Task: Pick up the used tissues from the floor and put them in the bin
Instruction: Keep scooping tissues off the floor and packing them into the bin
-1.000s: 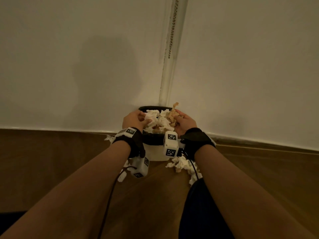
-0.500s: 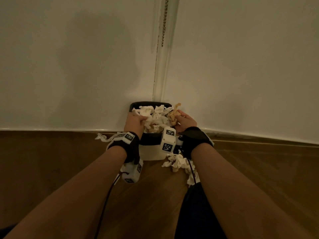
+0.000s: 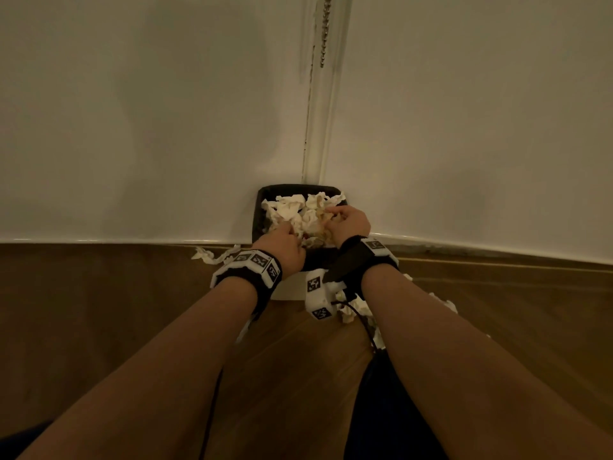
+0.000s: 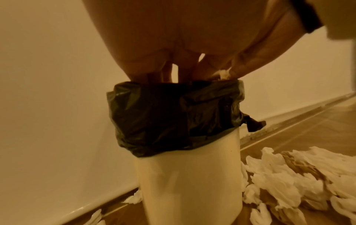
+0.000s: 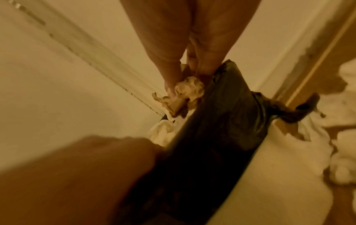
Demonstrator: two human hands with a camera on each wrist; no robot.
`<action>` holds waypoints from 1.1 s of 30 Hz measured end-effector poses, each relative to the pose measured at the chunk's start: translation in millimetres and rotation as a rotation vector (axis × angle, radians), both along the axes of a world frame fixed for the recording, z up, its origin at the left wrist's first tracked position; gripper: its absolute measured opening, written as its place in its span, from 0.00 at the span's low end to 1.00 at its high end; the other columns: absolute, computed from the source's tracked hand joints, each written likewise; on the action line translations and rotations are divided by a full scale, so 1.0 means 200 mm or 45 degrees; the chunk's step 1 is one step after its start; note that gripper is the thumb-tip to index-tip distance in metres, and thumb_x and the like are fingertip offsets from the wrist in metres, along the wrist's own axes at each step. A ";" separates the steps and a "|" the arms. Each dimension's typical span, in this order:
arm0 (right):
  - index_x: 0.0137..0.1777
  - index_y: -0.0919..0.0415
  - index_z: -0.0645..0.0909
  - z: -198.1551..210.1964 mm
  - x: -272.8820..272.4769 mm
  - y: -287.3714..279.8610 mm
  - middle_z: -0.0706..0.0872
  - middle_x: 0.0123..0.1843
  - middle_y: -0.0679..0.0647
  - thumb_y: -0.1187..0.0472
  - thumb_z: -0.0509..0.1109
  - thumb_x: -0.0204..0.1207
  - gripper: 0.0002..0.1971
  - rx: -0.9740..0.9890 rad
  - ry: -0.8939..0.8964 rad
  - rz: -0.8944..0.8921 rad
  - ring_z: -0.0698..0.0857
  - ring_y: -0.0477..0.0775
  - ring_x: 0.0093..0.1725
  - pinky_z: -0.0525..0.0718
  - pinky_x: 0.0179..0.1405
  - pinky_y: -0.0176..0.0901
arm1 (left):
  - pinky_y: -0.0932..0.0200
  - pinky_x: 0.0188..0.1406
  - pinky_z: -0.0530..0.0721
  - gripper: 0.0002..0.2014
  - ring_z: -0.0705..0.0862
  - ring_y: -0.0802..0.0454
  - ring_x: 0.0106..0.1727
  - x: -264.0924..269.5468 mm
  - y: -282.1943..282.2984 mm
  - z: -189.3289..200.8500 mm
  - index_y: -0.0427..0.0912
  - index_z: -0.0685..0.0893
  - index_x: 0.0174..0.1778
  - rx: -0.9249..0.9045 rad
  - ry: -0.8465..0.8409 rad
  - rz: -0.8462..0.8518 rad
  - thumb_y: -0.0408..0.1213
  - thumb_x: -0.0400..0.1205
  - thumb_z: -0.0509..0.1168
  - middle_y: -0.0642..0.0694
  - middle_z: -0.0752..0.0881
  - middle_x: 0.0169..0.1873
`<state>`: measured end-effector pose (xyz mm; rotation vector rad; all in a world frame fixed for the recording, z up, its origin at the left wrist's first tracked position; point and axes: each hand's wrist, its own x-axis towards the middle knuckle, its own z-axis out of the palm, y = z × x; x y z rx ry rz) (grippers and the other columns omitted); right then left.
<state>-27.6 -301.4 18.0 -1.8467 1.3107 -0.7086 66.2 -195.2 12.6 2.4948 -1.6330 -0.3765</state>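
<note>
Both hands (image 3: pixel 285 242) (image 3: pixel 348 220) over bin (image 4: pixel 185 175), fingers (image 5: pixel 171 85) pinching and pressing tissues (image 3: pixel 292 209) below, likely packing heap; more tissues on floor (image 4: pixel 279 175).

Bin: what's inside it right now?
The bin is heaped with white tissues to the rim; both hands, left hand and right hand, are in the pile. Anything deeper is covered.

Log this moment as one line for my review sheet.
left hand: in tissues | right hand: in tissues | bin: heaped, black liner | floor tissues: remain | step: packing
</note>
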 end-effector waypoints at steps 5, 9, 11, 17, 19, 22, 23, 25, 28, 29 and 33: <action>0.53 0.63 0.83 -0.02 0.01 0.00 0.77 0.61 0.60 0.67 0.66 0.77 0.08 -0.309 0.345 0.190 0.79 0.59 0.58 0.73 0.55 0.39 | 0.49 0.64 0.76 0.22 0.75 0.43 0.63 -0.01 0.00 -0.01 0.39 0.81 0.60 0.102 -0.106 -0.102 0.47 0.84 0.47 0.40 0.77 0.62; 0.54 0.63 0.82 -0.03 0.01 0.02 0.78 0.60 0.60 0.66 0.60 0.79 0.10 -0.476 0.632 0.309 0.76 0.61 0.61 0.77 0.54 0.47 | 0.50 0.60 0.77 0.22 0.78 0.42 0.59 -0.02 0.02 -0.02 0.39 0.80 0.60 0.075 -0.179 -0.087 0.47 0.84 0.47 0.39 0.79 0.59; 0.56 0.64 0.82 -0.02 0.03 0.03 0.81 0.60 0.60 0.65 0.60 0.80 0.11 -0.488 0.848 0.368 0.74 0.61 0.64 0.78 0.55 0.48 | 0.51 0.60 0.76 0.22 0.79 0.42 0.58 -0.02 0.02 -0.03 0.40 0.80 0.61 0.058 -0.229 -0.088 0.47 0.84 0.47 0.40 0.80 0.58; 0.58 0.69 0.80 -0.01 0.07 0.05 0.83 0.60 0.64 0.65 0.56 0.83 0.13 -0.292 1.063 0.551 0.84 0.62 0.58 0.78 0.46 0.45 | 0.50 0.60 0.72 0.18 0.81 0.43 0.55 -0.03 0.03 -0.05 0.42 0.76 0.59 -0.050 -0.307 -0.109 0.47 0.85 0.45 0.41 0.85 0.54; 0.59 0.68 0.80 -0.02 0.09 0.07 0.83 0.62 0.63 0.62 0.54 0.84 0.15 -0.253 1.079 0.681 0.82 0.61 0.60 0.78 0.53 0.45 | 0.48 0.64 0.68 0.19 0.80 0.43 0.57 -0.02 0.05 -0.07 0.44 0.76 0.59 -0.051 -0.315 -0.108 0.49 0.85 0.44 0.42 0.85 0.54; 0.69 0.65 0.76 -0.04 0.12 0.09 0.76 0.72 0.63 0.59 0.52 0.83 0.20 -0.213 1.094 0.787 0.75 0.63 0.71 0.71 0.72 0.54 | 0.40 0.72 0.58 0.23 0.78 0.44 0.63 -0.01 0.04 -0.09 0.46 0.77 0.61 -0.024 -0.313 -0.124 0.51 0.85 0.40 0.43 0.85 0.58; 0.74 0.63 0.71 -0.05 0.12 0.09 0.71 0.76 0.63 0.58 0.51 0.83 0.22 -0.196 1.123 0.803 0.70 0.64 0.75 0.66 0.76 0.58 | 0.37 0.74 0.53 0.24 0.76 0.44 0.66 -0.01 0.04 -0.09 0.47 0.77 0.63 -0.013 -0.309 -0.127 0.51 0.84 0.40 0.44 0.84 0.59; 0.80 0.60 0.61 -0.05 0.13 0.09 0.61 0.82 0.62 0.56 0.49 0.83 0.25 -0.166 1.208 0.827 0.60 0.64 0.80 0.57 0.79 0.65 | 0.33 0.75 0.45 0.25 0.74 0.45 0.69 0.00 0.04 -0.09 0.50 0.77 0.65 0.009 -0.300 -0.131 0.52 0.84 0.39 0.47 0.83 0.61; 0.81 0.59 0.56 -0.06 0.11 0.08 0.59 0.82 0.60 0.51 0.46 0.85 0.26 -0.156 1.342 0.834 0.59 0.64 0.81 0.54 0.78 0.68 | 0.33 0.75 0.44 0.23 0.75 0.47 0.67 0.00 0.05 -0.07 0.50 0.79 0.60 -0.031 -0.258 -0.096 0.51 0.84 0.40 0.48 0.84 0.57; 0.80 0.58 0.59 -0.05 0.11 0.08 0.61 0.82 0.59 0.49 0.47 0.85 0.26 -0.166 1.321 0.794 0.61 0.64 0.80 0.56 0.78 0.67 | 0.34 0.75 0.47 0.22 0.76 0.48 0.65 0.01 0.07 -0.07 0.51 0.79 0.59 -0.079 -0.237 -0.072 0.49 0.84 0.41 0.48 0.84 0.55; 0.65 0.65 0.76 0.05 0.11 0.06 0.80 0.67 0.62 0.54 0.58 0.81 0.19 -0.201 1.166 0.594 0.80 0.62 0.64 0.76 0.63 0.55 | 0.45 0.71 0.63 0.15 0.75 0.49 0.64 0.07 0.18 -0.10 0.52 0.74 0.64 -0.520 -0.033 0.110 0.39 0.83 0.52 0.49 0.79 0.62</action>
